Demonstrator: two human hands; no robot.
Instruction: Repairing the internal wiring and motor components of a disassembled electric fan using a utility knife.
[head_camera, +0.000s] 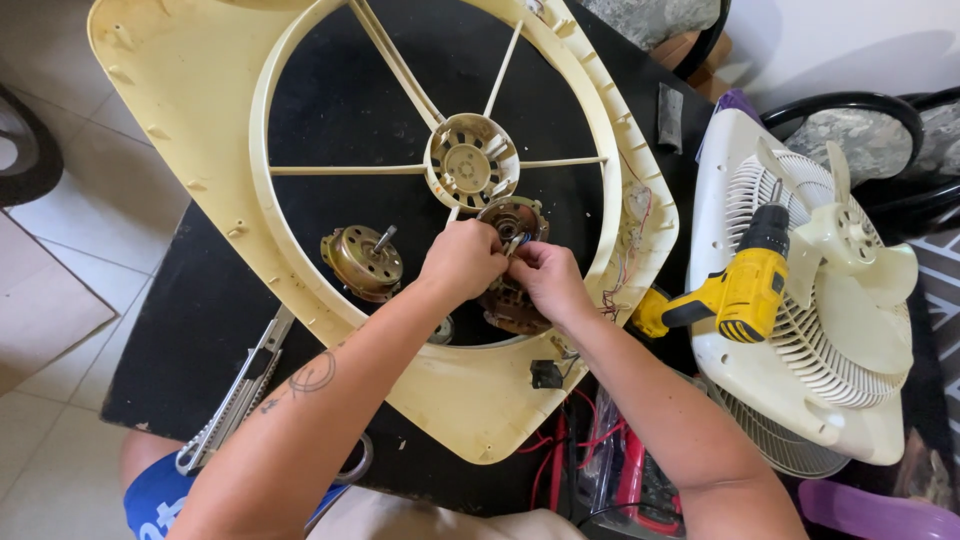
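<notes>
My left hand (462, 260) and my right hand (547, 280) meet over a brown fan motor (512, 222) that lies inside a cream plastic fan housing (200, 110). Both hands pinch a small part with thin wires at the motor's top; the part itself is mostly hidden by my fingers. More of the motor (510, 312) shows under my right hand. A second brass-coloured motor (362, 262) with a short shaft lies just left of my left hand. The housing's round hub (471, 161) with spokes sits just above my hands.
A yellow cordless drill (738, 290) rests on a white fan grille with a blade (830, 300) at the right. A metal utility knife (240, 390) lies at the left on the black table (180, 340). Red wires and tools (600, 450) lie near the front edge. Tiled floor at left.
</notes>
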